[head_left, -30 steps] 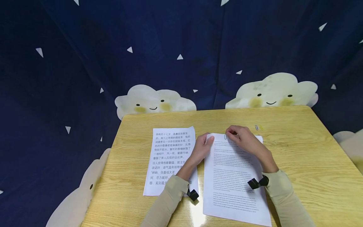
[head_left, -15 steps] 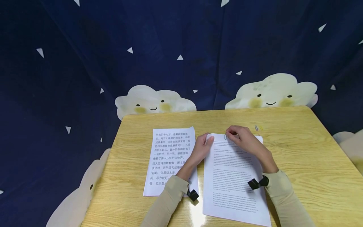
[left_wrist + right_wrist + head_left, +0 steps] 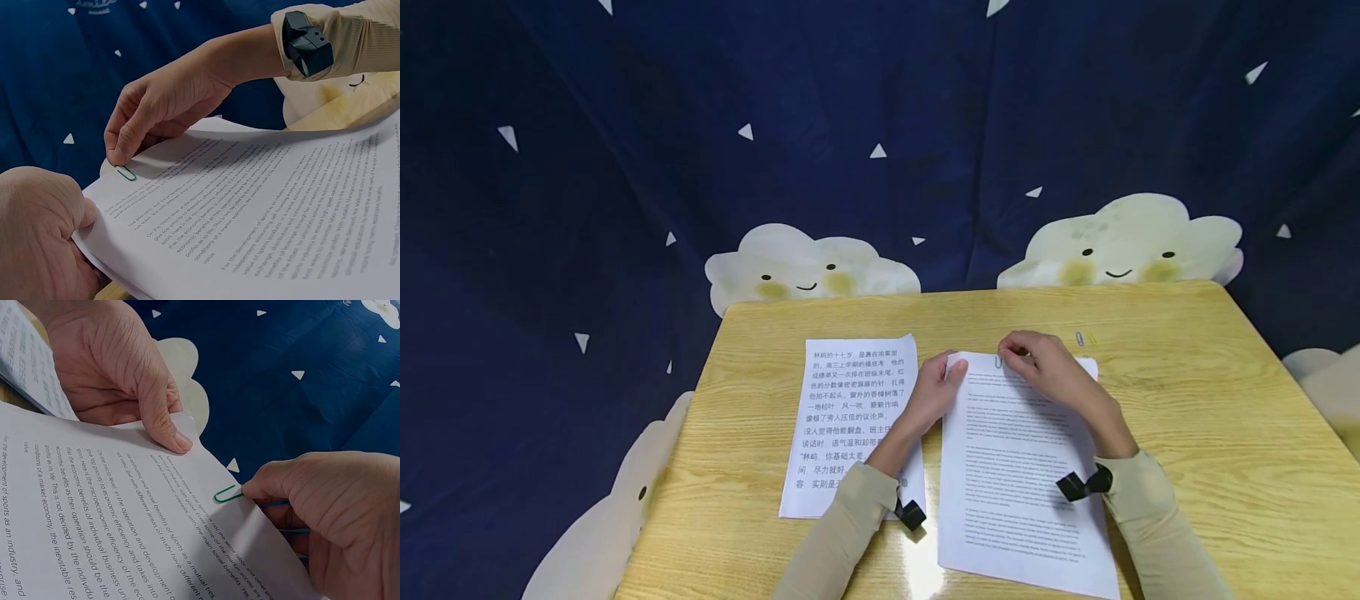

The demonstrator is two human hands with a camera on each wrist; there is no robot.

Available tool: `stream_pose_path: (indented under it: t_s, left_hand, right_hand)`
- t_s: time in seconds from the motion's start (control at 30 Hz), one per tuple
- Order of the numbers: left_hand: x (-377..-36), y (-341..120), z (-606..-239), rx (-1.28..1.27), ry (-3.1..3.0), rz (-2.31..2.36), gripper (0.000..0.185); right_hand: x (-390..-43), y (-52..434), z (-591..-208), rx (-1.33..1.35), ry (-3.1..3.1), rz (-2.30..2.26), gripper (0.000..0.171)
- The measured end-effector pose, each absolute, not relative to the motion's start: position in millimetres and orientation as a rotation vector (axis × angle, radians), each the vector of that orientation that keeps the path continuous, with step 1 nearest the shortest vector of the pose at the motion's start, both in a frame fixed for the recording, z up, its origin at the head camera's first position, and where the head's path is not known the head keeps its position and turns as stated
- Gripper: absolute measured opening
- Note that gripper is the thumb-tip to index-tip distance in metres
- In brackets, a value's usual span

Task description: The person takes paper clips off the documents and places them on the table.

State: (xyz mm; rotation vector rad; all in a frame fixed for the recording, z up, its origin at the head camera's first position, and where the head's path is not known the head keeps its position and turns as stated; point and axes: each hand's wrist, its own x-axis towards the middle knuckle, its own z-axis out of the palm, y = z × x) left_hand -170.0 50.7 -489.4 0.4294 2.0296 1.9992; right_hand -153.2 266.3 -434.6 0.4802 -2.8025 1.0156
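Observation:
A stack of printed paper sheets [image 3: 1015, 483] lies at the right of the table's middle, its top edge lifted. My left hand [image 3: 934, 390] pinches the stack's top left corner, thumb on the printed face and fingers beneath. At the top edge my right hand [image 3: 1051, 375] pinches a green paper clip [image 3: 226, 495] between thumb and fingers. The clip's rounded end lies over the printed face in both wrist views; the rest of it is hidden by the fingertips. In the left wrist view the right thumb covers the clip's upper end [image 3: 127, 173].
Left of the stack lies another printed stack with larger characters [image 3: 850, 408], partly under the left forearm. Beyond the right hand, a dark paper clip [image 3: 1080, 339] and a yellow paper clip [image 3: 1092, 339] rest on the wooden table [image 3: 1210, 400]. A dark blue curtain [image 3: 850, 192] hangs behind.
Both hands keep nearly the same place at the stack's top edge. The visible part of the green clip shifts only very slightly; the rest looks unchanged.

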Motion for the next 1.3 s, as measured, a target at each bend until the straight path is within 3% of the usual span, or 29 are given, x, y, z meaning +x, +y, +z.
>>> stream_pose_path:
  t_s: [1.3]
  left_hand:
    - [-171.8, 49.6, -490.8, 0.448, 2.003, 2.025, 0.027]
  right_hand:
    - [-151.1, 265.7, -430.2, 0.49, -2.785, 0.976, 0.013]
